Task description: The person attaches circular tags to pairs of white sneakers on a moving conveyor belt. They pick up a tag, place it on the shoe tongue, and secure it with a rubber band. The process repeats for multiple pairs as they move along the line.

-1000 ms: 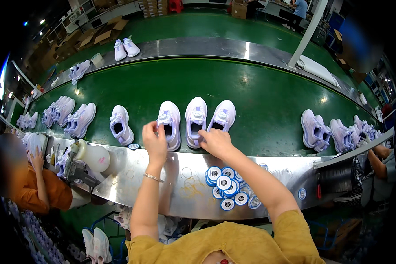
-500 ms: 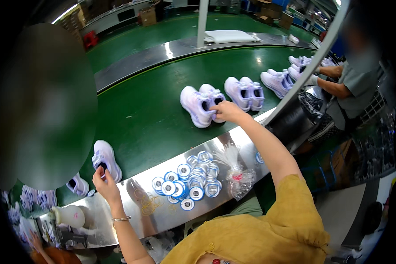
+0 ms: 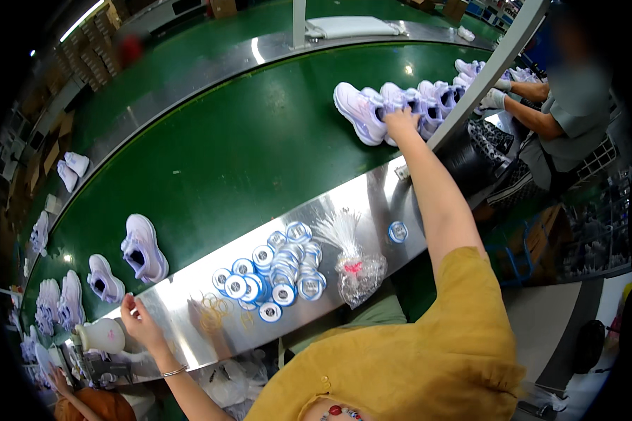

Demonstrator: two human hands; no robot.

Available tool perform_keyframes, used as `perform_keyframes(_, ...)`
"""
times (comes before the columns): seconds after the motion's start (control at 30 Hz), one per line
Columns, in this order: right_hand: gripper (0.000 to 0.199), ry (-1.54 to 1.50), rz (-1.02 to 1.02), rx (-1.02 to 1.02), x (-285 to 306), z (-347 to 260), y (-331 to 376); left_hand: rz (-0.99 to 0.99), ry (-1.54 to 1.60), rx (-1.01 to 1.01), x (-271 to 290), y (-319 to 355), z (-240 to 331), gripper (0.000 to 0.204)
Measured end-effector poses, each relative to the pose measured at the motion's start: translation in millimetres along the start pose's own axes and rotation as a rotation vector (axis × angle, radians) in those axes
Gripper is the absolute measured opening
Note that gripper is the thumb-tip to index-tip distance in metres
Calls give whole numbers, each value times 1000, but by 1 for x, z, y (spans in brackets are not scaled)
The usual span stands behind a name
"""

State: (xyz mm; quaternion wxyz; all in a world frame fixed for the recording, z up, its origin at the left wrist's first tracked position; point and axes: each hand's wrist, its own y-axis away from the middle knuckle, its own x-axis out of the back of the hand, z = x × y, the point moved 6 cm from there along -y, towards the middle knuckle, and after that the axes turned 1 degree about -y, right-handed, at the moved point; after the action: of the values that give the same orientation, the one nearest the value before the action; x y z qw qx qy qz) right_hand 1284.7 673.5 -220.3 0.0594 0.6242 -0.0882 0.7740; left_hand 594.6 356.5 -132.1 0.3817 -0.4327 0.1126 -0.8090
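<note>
My right hand (image 3: pixel 403 125) reaches out over the green belt and grips the heel of a pale lilac sneaker (image 3: pixel 395 95). Its partner, another lilac sneaker (image 3: pixel 358 112), stands just to the left. More sneakers (image 3: pixel 435 95) are lined up close on the right. My left hand (image 3: pixel 139 321), bent at the fingers and holding nothing, hovers over the metal ledge near a single sneaker (image 3: pixel 105 281). A further sneaker (image 3: pixel 144 249) stands on the belt beyond that hand.
On the metal ledge (image 3: pixel 189 337) lie a pile of round blue-and-white tags (image 3: pixel 282 293), yellow rubber bands (image 3: pixel 214 312) and a plastic bag of clear ties (image 3: pixel 360 274). A grey post (image 3: pixel 498 63) rises at the right; beyond it, a gloved co-worker (image 3: pixel 576 119) handles shoes.
My right hand and the sneaker pair have shifted right, up against the neighbouring shoes. My left hand has come away from the left sneaker, back toward the ledge. The view has also shifted.
</note>
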Motion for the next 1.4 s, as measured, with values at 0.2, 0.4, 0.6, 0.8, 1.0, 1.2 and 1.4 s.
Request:
perform_keyframes(0.2, 22, -171, 387, 323, 86, -47, 99, 51, 98, -96, 15, 21, 75, 24)
perform_keyframes(0.4, 15, -1031, 96, 432, 52, -50, 212, -99, 163, -328, -23, 81, 189, 25)
perform_keyframes(0.6, 28, -1061, -167, 186, 20, -66, 242, -556, 433, -620, -121, 196, 268, 28)
perform_keyframes(0.8, 24, -1031, -47, 105, -12, -89, 220, -614, 309, -781, -175, 240, 299, 31)
perform_keyframes(1.0, 19, -1547, -167, 34, -13, -69, 219, -726, 133, -833, -198, 254, 311, 52)
perform_keyframes(1.2, 11, -1732, 126, -27, -10, -55, 227, -784, 90, -795, -217, 277, 304, 57)
perform_keyframes(1.4, 10, -1970, 395, -235, 8, 5, 192, -778, 35, -808, -218, 280, 307, 56)
